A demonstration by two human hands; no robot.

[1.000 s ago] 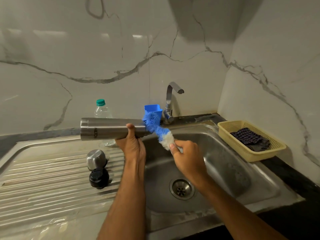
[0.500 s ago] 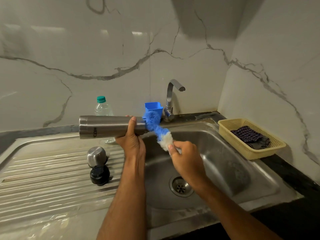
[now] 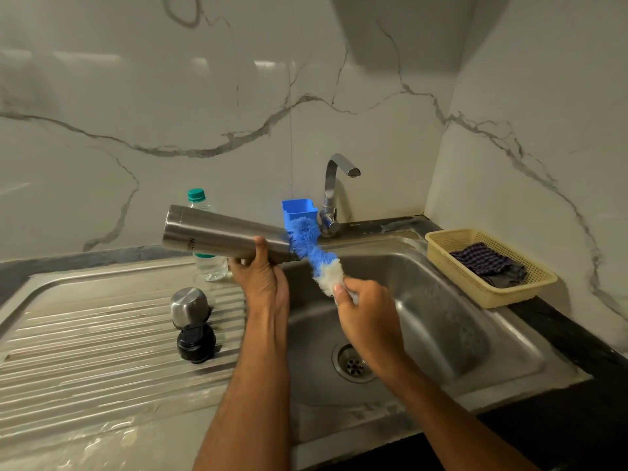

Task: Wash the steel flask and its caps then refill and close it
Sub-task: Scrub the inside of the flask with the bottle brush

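My left hand (image 3: 261, 277) grips the steel flask (image 3: 217, 234) near its mouth and holds it almost level over the sink's left edge, base pointing left. My right hand (image 3: 365, 311) pinches the handle end of a blue and white bottle brush (image 3: 312, 253), whose blue bristles sit at the flask's mouth. On the ribbed draining board (image 3: 102, 334) stand the steel cap (image 3: 188, 305) and, just in front of it, the black inner cap (image 3: 196, 343).
The sink basin (image 3: 441, 317) with its drain (image 3: 353, 362) lies below my hands, the tap (image 3: 334, 192) behind it. A blue cup (image 3: 299, 210) stands by the tap. A clear plastic bottle (image 3: 207, 263) stands behind the flask. A yellow basket (image 3: 489, 297) with cloth sits right.
The flask's base end has tilted slightly upward and the mouth slightly down. My right hand has kept the brush at the mouth, shifting it a little. The caps have not moved.
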